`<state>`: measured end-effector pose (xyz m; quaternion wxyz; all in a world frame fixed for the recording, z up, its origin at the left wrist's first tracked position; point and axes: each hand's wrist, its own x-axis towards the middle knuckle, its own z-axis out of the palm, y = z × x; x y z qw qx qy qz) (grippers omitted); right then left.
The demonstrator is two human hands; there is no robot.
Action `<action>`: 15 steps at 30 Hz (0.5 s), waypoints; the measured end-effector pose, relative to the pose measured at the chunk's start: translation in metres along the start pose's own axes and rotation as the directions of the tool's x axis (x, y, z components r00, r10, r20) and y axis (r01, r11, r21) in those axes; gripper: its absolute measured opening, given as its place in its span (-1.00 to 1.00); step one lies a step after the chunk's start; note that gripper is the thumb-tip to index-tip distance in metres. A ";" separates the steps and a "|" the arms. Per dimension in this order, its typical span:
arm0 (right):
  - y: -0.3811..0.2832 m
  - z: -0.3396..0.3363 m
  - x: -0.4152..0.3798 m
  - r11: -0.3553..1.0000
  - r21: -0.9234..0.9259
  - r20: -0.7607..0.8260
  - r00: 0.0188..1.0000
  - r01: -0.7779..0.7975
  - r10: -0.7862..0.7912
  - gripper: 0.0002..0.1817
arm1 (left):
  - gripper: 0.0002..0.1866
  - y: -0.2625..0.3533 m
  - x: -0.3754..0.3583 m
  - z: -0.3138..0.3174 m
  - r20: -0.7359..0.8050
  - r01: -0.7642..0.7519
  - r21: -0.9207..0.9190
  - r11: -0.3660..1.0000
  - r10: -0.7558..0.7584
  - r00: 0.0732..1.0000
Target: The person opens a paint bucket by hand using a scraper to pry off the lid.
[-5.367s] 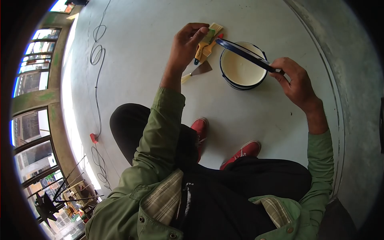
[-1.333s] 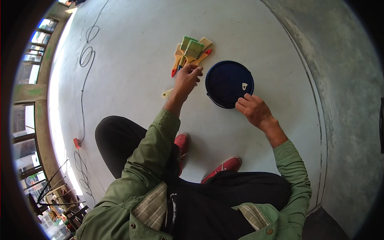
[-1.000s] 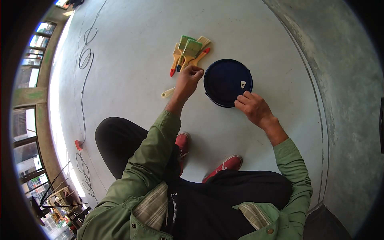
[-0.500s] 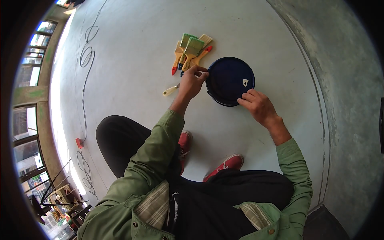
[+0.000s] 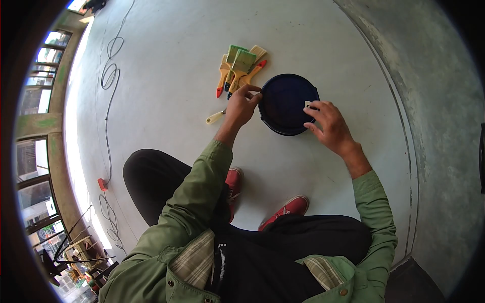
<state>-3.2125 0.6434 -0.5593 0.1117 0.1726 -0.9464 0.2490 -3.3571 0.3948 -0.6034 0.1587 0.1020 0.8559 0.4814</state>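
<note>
A round, dark blue paint bucket (image 5: 285, 103) with a flat top stands on the floor in front of me. My left hand (image 5: 244, 105) pinches its left rim between thumb and fingers. Over the right side of the bucket, my right hand (image 5: 328, 123) has its thumb and fingers spread apart. Its fingertips are right at a small white piece (image 5: 307, 104) on the dark top, partly covered by them. Just beyond my left hand lies a pile of paintbrushes (image 5: 241, 65) with wooden handles, some with green-stained bristles.
A tool with a cream handle (image 5: 215, 117) lies left of my left wrist, its far end hidden. A cable (image 5: 106, 121) with a red box (image 5: 102, 184) runs along the left by the windows. On the right rises a grey wall (image 5: 434, 101). My red shoes (image 5: 286, 210) are below the bucket.
My right hand has moved from the bucket's lower right rim up over the white piece, and its fingers have spread. My left hand stays at the left rim.
</note>
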 end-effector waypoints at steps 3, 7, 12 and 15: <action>0.022 0.003 0.001 0.991 -0.068 -0.084 0.990 -0.119 0.113 -0.53 | -0.72 0.003 -0.002 0.001 -0.013 -0.006 -0.029 1.000 0.006 1.000; 0.037 0.009 0.001 0.971 -0.157 0.046 0.981 -0.179 0.188 -0.44 | -0.72 0.010 -0.001 -0.001 0.008 -0.030 0.002 1.000 0.030 1.000; 0.034 -0.001 0.002 0.955 -0.210 0.126 0.963 -0.210 0.240 -0.42 | -0.68 0.025 0.003 -0.013 0.134 -0.044 0.224 0.974 0.014 0.991; 0.034 -0.008 0.009 0.958 -0.175 0.180 0.949 -0.228 0.259 -0.42 | -0.64 0.026 0.010 -0.011 0.049 -0.081 -0.148 0.986 0.089 0.995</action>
